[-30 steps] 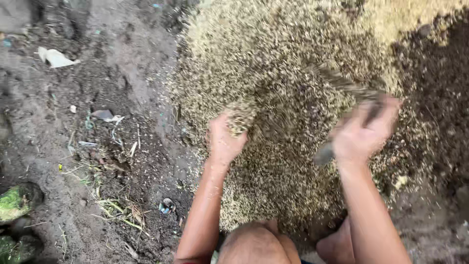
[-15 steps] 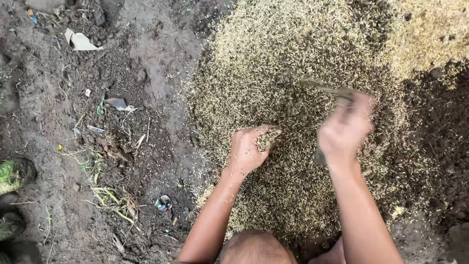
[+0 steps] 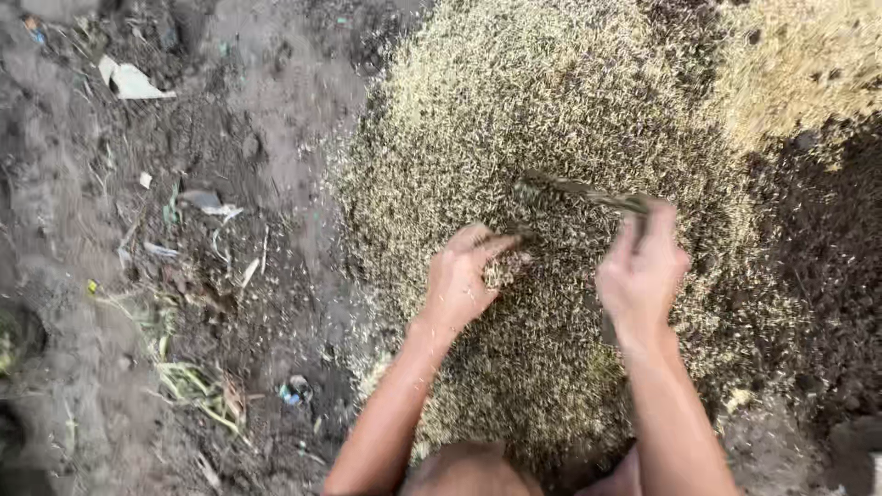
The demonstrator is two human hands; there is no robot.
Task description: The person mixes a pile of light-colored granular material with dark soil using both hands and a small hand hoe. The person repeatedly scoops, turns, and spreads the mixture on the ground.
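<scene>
While the head camera looks straight down, everything lies on bare ground outdoors, with no floor or wall in sight.

Head view, ground: dark, damp-looking soil (image 3: 276, 101), lumpy and uneven, fills the left half and the right edge.

Head view, heap: a broad spread of pale yellow-green husky grain or chaff (image 3: 551, 110) covers the middle and top of the picture, thinning to scattered flecks along its left border; a brighter, sunlit patch sits at the top right corner.

Head view, left hand (image 3: 464, 276): it rests on the heap near its centre, fingers curled half closed, with a small pinch of the chaff caught under the fingertips.

Head view, right hand (image 3: 643, 271): it is just right of the left hand, fingers closed around a thin dark stick-like tool (image 3: 579, 193) that slants up and left across the heap; the tool is blurred, so its kind cannot be told.

Head view, arms: both bare forearms rise from the bottom edge, with a knee between them.

Head view, litter: a pale scrap (image 3: 129, 81) lies at the upper left, a small blue bit (image 3: 296, 390) near the lower middle, and wilted green stalks (image 3: 184, 377) lie on the soil at lower left, all well apart from the hands.
</scene>
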